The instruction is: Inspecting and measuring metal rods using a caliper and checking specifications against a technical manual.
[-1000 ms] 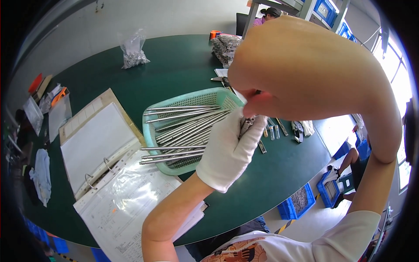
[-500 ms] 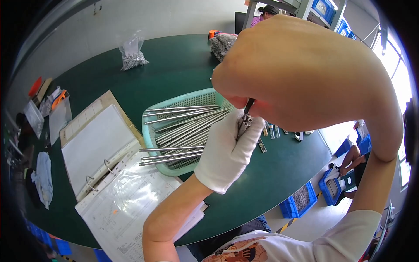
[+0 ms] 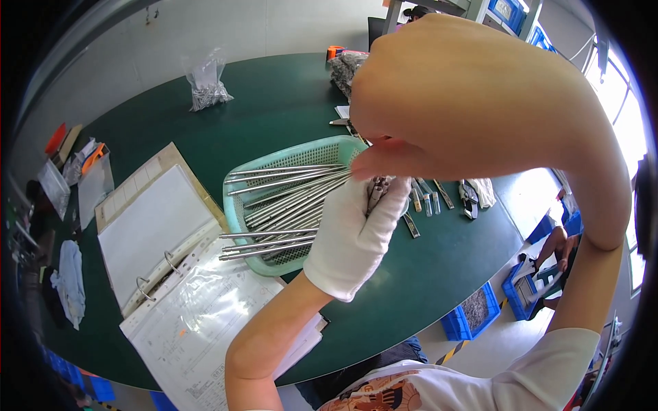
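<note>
My left hand (image 3: pixel 356 240), in a white glove, is closed around small shiny metal pieces (image 3: pixel 375 192), whose ends show above the thumb. Close over them is my bare right hand (image 3: pixel 445 103), fingers curled down and tips near the metal ends. What the right fingers pinch is hidden behind the hand. Just left of the gloved hand, a light green mesh basket (image 3: pixel 235 218) holds many long silver rods (image 3: pixel 291 202). Several rods lie across its left rim and stick out past it.
An open ring binder (image 3: pixel 154 240) with plastic-covered sheets lies at the left. A clear bag of metal parts (image 3: pixel 209 92) stands at the back. Small vials (image 3: pixel 436 204) and a metal strip (image 3: pixel 411 226) lie right of my hands. Blue bins (image 3: pixel 473 312) and another person (image 3: pixel 558 250) are beyond the table's right edge.
My right hand has shifted slightly right and its fingers have turned lower over the metal ends. The slim dark tool seen between its fingers before is out of sight. My left hand barely moved.
</note>
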The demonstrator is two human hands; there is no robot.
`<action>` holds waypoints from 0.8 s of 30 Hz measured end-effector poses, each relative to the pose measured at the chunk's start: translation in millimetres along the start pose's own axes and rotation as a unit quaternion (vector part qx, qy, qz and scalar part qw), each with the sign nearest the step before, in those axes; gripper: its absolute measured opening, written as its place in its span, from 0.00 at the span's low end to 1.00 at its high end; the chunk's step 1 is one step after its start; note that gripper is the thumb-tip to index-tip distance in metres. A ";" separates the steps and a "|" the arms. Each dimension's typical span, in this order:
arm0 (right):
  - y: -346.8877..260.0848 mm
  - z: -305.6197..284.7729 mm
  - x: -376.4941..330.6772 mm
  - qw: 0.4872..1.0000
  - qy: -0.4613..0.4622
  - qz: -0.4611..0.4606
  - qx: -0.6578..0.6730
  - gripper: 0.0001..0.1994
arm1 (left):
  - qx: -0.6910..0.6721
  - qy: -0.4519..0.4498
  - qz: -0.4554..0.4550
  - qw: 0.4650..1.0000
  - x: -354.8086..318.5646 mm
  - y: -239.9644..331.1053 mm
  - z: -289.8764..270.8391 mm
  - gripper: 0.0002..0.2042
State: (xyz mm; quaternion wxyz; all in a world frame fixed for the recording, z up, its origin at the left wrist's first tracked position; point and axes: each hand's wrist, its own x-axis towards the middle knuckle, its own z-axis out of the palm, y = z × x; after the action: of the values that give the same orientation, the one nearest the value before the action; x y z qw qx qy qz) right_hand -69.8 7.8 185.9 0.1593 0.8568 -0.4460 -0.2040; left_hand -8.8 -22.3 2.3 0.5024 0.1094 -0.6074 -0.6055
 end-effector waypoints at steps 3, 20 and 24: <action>2.7 2.7 -4.1 0.999 0.029 -0.031 -0.008 0.09 | 0.000 -0.004 -0.035 0.999 0.1 0.7 0.7 0.13; -13.2 -5.3 2.2 0.991 -0.059 0.113 -0.044 0.07 | -0.006 0.010 -0.046 0.999 0.7 -1.8 -1.8 0.12; -2.5 10.3 -10.3 0.987 0.155 -0.026 -0.035 0.06 | -0.002 0.007 -0.044 0.999 0.3 -0.7 -1.8 0.12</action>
State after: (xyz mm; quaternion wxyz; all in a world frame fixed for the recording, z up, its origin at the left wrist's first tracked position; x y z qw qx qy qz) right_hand -78.5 16.9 177.9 0.2511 0.8833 -0.3859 -0.0889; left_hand -8.0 -23.8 1.4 0.4801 0.1393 -0.5968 -0.6277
